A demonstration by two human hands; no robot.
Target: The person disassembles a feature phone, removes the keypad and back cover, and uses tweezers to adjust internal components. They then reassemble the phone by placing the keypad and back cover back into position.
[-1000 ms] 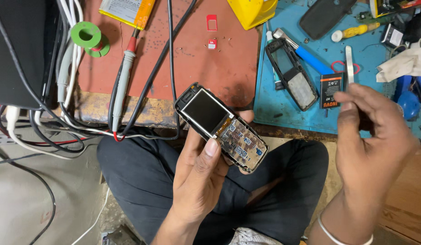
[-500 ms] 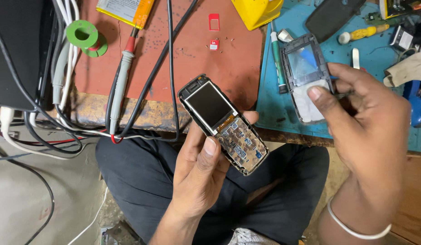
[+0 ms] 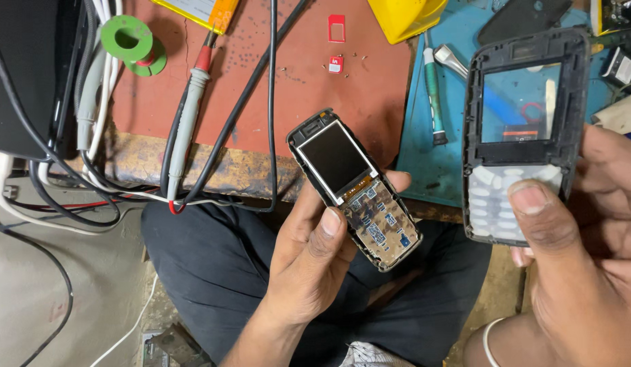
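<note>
Right hand (image 3: 587, 272) now sits much nearer the camera than half a second ago, fingers curled round the dark front cover (image 3: 523, 136) of a phone, thumb pressed flat on its pale keypad; the cover stands upright and fills the right of the view, its empty screen window showing the blue mat (image 3: 431, 143) behind it — a second ago that hand held nothing and hovered over the mat, where the cover lay. Left hand (image 3: 315, 251) has hardly moved; it stays closed round the stripped phone body (image 3: 353, 187), thumb against its left edge, fingertips showing at the right edge, the screen tilted up and to the left above the bare keypad board. Phone body and cover are apart, both held over the person's lap in front of the counter (image 3: 261, 88); on the counter's red top lie a grey probe (image 3: 186, 129), black cables, a green spool (image 3: 132, 41) and a small red card (image 3: 336, 27); a green-handled screwdriver (image 3: 432, 88) rests on the mat.
</note>
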